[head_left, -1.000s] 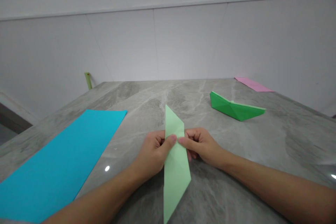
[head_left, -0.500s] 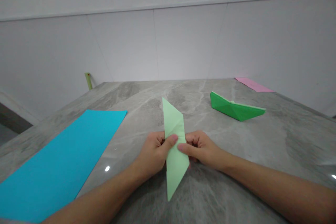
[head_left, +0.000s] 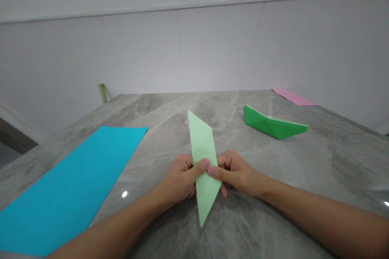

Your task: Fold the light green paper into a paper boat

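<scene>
A pale green folded paper (head_left: 202, 141), long and pointed at both ends, is held upright on its length in the middle of the view. My left hand (head_left: 184, 176) grips its left edge, the thumb pressed flat on the front face. From the other side my right hand (head_left: 235, 173) pinches it, with its thumb almost touching the left one. Most of the other fingers are hidden behind the paper; a right fingertip shows below its edge. Beyond my right hand stands a finished-looking green paper boat (head_left: 273, 123).
A large blue sheet of paper (head_left: 79, 178) lies on the left of the grey marbled table (head_left: 304, 162). At the back right edge is a pink sheet of paper (head_left: 294, 97). A light green strip-like object (head_left: 102, 93) shows past the far left edge, near the white wall.
The pale green paper has tilted slightly, its lower tip shifting right and up. Both thumbs have moved a little to the right. A right fingertip now shows more clearly beneath the paper.
</scene>
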{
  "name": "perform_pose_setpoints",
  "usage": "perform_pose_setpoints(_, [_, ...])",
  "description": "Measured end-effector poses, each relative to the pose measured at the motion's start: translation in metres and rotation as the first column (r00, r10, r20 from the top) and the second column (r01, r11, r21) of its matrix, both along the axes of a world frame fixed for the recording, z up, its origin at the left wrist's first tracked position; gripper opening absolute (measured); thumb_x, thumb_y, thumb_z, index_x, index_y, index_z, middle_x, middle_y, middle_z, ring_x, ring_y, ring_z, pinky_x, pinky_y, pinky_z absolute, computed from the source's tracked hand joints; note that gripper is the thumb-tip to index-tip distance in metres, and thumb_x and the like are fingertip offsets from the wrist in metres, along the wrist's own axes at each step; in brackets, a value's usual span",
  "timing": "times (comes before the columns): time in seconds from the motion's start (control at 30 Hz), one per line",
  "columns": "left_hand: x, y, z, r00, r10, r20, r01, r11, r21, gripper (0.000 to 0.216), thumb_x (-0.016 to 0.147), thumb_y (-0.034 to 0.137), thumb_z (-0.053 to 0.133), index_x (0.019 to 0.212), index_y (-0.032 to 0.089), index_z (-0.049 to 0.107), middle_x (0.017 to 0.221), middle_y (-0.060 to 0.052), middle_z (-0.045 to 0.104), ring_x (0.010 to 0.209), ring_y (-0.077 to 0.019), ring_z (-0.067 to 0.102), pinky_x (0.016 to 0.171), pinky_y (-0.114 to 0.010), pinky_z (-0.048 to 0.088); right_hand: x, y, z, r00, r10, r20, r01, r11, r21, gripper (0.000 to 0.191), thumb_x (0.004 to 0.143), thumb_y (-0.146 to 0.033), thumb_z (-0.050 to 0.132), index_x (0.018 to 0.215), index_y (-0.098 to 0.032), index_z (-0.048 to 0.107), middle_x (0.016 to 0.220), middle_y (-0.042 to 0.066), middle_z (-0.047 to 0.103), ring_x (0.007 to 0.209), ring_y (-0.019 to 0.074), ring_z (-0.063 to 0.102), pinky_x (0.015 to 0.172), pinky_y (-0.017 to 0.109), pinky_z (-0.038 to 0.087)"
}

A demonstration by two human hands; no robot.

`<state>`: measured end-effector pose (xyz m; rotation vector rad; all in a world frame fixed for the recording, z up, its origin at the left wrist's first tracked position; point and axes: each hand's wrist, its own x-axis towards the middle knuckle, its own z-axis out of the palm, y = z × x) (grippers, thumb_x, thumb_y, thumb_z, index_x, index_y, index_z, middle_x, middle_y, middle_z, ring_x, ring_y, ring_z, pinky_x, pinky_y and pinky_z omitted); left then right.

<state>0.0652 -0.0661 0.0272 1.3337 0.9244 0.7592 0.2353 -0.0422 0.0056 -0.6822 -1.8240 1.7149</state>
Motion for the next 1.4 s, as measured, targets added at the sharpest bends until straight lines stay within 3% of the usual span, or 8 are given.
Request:
perform_pose_setpoints(0.3, [0.001,0.001,-0.006,0.998,0.066,-0.024,-0.065,0.998,0.006,0.051,0.075,0.060,0.056,0.054,0.014,0.059,0.045,0.000,0.053,0.036,-0.0076,0.040,0.036,-0.020,0.026,0.002,0.001,-0.002,0.997,0.077,0.019,-0.077,0.997,0.022,0.050,0.083,-0.057,0.052,0.059,-0.013,0.058,0.045,-0.002,0.052,0.035,0.0060,0.041,0.037,0.017,0.031])
perform_pose_setpoints(0.53, [-0.003,0.002,-0.011,0.973,0.223,-0.057,-0.217,0.972,0.094,0.048,0.075,0.058,0.059,0.058,0.014,0.053,0.048,0.001,0.051,0.040,-0.0083,0.044,0.037,-0.019,0.032,0.006,-0.001,0.002,0.964,0.228,0.134,-0.233,0.972,0.017,0.051,0.084,-0.056,0.050,0.059,-0.013,0.058,0.045,-0.002,0.051,0.034,0.0050,0.042,0.035,0.015,0.033])
perform_pose_setpoints(0.8, [-0.001,0.002,-0.011,0.979,0.177,-0.096,-0.175,0.984,0.032,0.048,0.077,0.059,0.055,0.058,0.015,0.052,0.044,0.002,0.048,0.036,-0.0085,0.042,0.034,-0.019,0.030,0.003,-0.001,0.000,0.990,0.132,0.043,-0.132,0.991,-0.018,0.050,0.085,-0.054,0.051,0.058,-0.013,0.056,0.047,-0.002,0.051,0.039,0.0058,0.043,0.038,0.016,0.032])
perform_pose_setpoints(0.87, [-0.002,0.005,-0.010,0.955,0.290,-0.067,-0.286,0.956,0.071,0.046,0.077,0.057,0.058,0.057,0.016,0.050,0.046,0.003,0.047,0.038,-0.0081,0.042,0.036,-0.018,0.031,0.003,-0.001,0.002,0.987,0.156,0.049,-0.154,0.987,-0.041,0.050,0.086,-0.053,0.051,0.055,-0.013,0.054,0.045,-0.003,0.050,0.038,0.0058,0.042,0.038,0.017,0.031])
perform_pose_setpoints(1.0, [-0.006,0.014,-0.007,0.829,0.557,0.050,-0.557,0.813,0.168,0.041,0.080,0.052,0.059,0.062,0.016,0.053,0.047,0.006,0.045,0.041,-0.0066,0.040,0.038,-0.016,0.030,0.006,-0.001,0.004,0.968,0.239,0.075,-0.234,0.970,-0.066,0.045,0.086,-0.045,0.052,0.053,-0.015,0.053,0.041,-0.005,0.047,0.033,0.0048,0.037,0.036,0.016,0.030])
perform_pose_setpoints(1.13, [-0.008,0.018,-0.006,0.746,0.660,0.086,-0.665,0.743,0.070,0.043,0.079,0.058,0.056,0.071,0.016,0.060,0.047,0.006,0.046,0.038,-0.0076,0.040,0.034,-0.017,0.030,0.008,-0.001,0.002,0.970,0.233,0.067,-0.228,0.970,-0.086,0.043,0.085,-0.042,0.054,0.052,-0.014,0.053,0.041,-0.004,0.048,0.034,0.0054,0.039,0.035,0.017,0.030])
perform_pose_setpoints(1.4, [-0.005,0.017,-0.003,0.760,0.620,0.196,-0.605,0.784,-0.135,0.049,0.073,0.063,0.059,0.086,0.016,0.061,0.051,0.003,0.054,0.039,-0.0106,0.047,0.032,-0.018,0.034,0.008,-0.001,-0.001,0.987,0.163,0.011,-0.161,0.981,-0.106,0.045,0.082,-0.046,0.058,0.051,-0.013,0.052,0.044,-0.002,0.049,0.036,0.0055,0.040,0.035,0.017,0.028])
